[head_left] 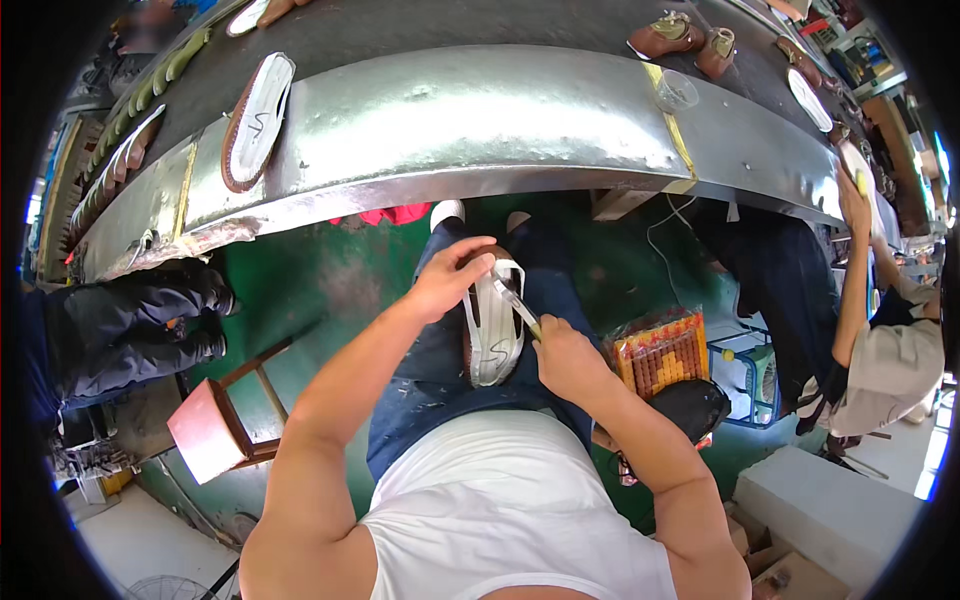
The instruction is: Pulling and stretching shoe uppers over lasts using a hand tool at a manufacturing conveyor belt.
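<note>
A brown shoe upper (496,335) with a white underside lies bottom up across my lap, a dark pen mark near its close end. My left hand (447,281) grips its far end, fingers wrapped over the brown edge. In my right hand (572,362) is a metal hand tool (517,304) with a yellow-green handle. The tool's tip touches or hovers just over the white edge strip at the shoe's far right; I cannot tell which. The exact kind of tool does not show clearly.
A metal-edged workbench (450,120) curves ahead, bearing another upturned shoe (258,122), brown shoes (667,37) and a clear cup (676,91). A pink-topped stool (208,428) stands left, a beaded seat mat (660,355) right. Co-workers sit on both sides; the right one's hands hold a shoe.
</note>
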